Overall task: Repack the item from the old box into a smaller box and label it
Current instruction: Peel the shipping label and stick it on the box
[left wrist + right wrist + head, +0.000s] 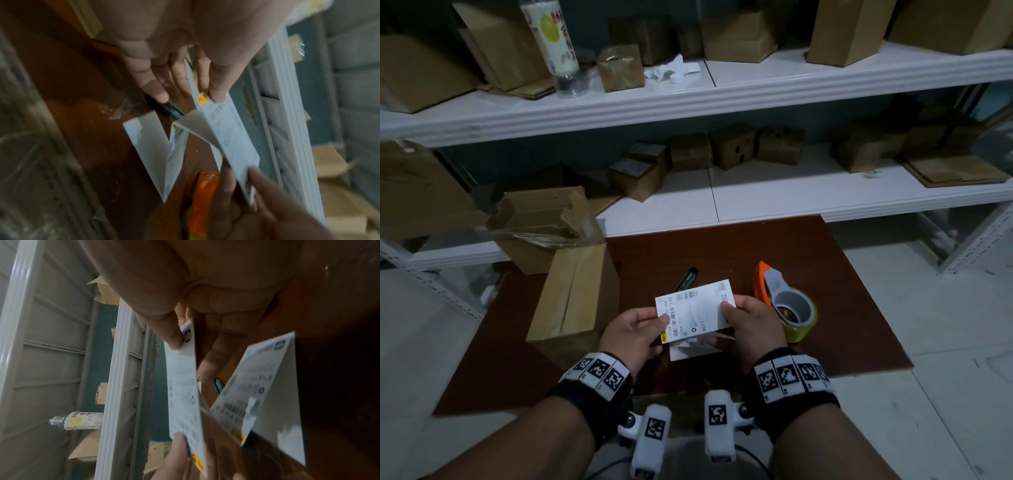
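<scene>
A printed shipping label (693,310) is held above the brown work board (859,308), pinched at its left edge by the left hand (635,334) and at its right edge by the right hand (751,323). In the left wrist view a corner of the backing sheet (197,128) is seen curled away from the label, so peeling is judged to be the step in hand. More folded label stock (156,155) lies on the board just below.

A closed cardboard box (575,294) stands on the board to the left, touching an opened, torn box (541,222) behind it; which one counts as the smaller box cannot be settled with certainty, though the closed one is judged the likely target.

For a clean result, the backing is best drawn off slowly and at a low angle, with the sticky face kept off the fingers, and one edge laid first on a flat face of the box, then smoothed outward.

An orange tape dispenser (786,303) sits just beside the right hand, and a dark utility knife (687,278) lies beyond the label.
</scene>
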Tool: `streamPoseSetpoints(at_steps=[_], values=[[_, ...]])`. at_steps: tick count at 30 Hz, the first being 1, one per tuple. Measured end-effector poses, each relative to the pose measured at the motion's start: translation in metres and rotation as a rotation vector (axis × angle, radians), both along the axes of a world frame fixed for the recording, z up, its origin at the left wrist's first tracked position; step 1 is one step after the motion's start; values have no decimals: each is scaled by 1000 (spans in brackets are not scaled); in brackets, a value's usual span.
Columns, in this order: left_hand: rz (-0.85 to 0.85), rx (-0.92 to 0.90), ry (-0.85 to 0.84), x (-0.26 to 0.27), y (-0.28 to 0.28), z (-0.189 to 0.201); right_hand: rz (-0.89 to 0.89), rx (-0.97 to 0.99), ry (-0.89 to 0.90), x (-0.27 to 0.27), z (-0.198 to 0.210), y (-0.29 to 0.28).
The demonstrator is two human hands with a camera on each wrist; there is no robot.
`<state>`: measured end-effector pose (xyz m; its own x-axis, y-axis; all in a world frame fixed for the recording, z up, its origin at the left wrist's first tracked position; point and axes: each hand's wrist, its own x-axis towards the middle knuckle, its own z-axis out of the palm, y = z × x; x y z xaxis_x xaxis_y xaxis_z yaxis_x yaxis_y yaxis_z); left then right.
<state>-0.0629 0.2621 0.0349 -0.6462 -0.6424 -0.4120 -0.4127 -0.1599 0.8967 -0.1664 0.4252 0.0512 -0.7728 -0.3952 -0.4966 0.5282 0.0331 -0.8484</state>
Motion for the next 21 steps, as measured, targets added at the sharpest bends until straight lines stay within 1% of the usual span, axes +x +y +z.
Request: streamPoseSetpoints(at_steps=[3, 4, 7, 8, 11, 13, 16, 18, 21], values=[[6, 81, 8, 1, -1, 1, 3, 11, 4, 1, 2, 1], [-1, 65, -2, 1, -2, -1, 5, 8, -1, 1, 2, 1], [-46, -62, -82, 0, -4, -3, 6, 15, -23, 0, 1, 0], [-48, -26, -105, -1, -3, -3, 1, 22, -28, 0, 0, 0], [-25, 225, -151, -4, 3, -1, -3, 40, -34, -1, -2, -1], [-22, 218, -158, -5, 3, -3, 10, 115, -2, -2, -8, -1], [6, 155, -195, -6, -2, -8, 71, 325, 139, -3, -22, 0], [21, 183, -215, -9, -3, -11, 85, 416, 193, -3, -27, 0], [33, 226, -236, -13, -3, -12, 120, 500, 235, -3, -31, -1]])
